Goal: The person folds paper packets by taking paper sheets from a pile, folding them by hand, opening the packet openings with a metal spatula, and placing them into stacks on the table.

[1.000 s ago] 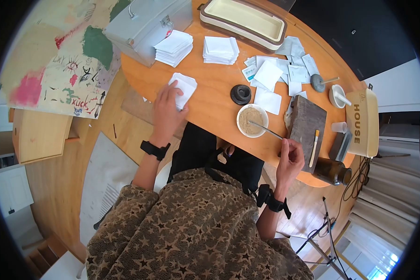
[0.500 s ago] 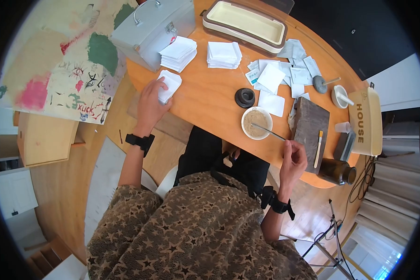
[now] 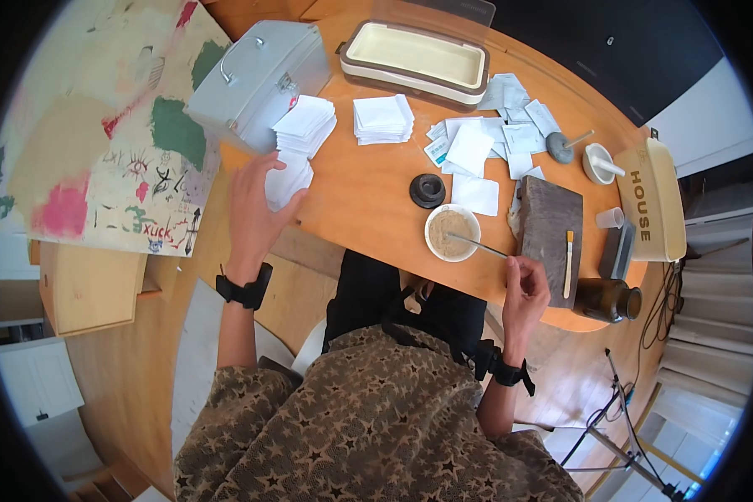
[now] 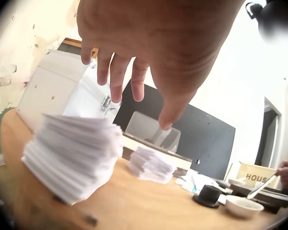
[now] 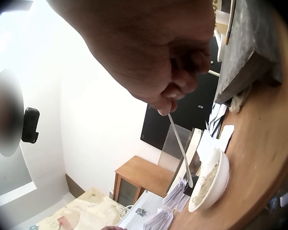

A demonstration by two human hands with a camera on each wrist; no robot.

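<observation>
In the head view my left hand (image 3: 255, 217) is beside a stack of white paper packets (image 3: 289, 179) at the table's left edge, which meets another white stack (image 3: 305, 125). The left wrist view has that hand (image 4: 153, 43) with fingers extended and apart above the near stack (image 4: 77, 155). My right hand (image 3: 525, 297) pinches the end of a thin metal tool (image 3: 487, 248); its other end reaches into a white bowl (image 3: 453, 256) of beige powder (image 3: 448, 227). From the right wrist, the tool (image 5: 181, 146) slants from the fingertips down over the bowl (image 5: 220, 184).
A third white stack (image 3: 383, 120) and a silver case (image 3: 263, 79) stand at the back left. Beyond the bowl are a black round object (image 3: 427, 191), scattered packets (image 3: 470, 149) and a cream tray (image 3: 418, 52). On the right lie a dark slab (image 3: 549, 230) with a brush (image 3: 569, 263), and a brown jar (image 3: 607, 299).
My left hand and the small stack have moved left, up against the stack by the case; the fingers have spread wider. The right hand keeps its pinch on the tool. The head view has shifted.
</observation>
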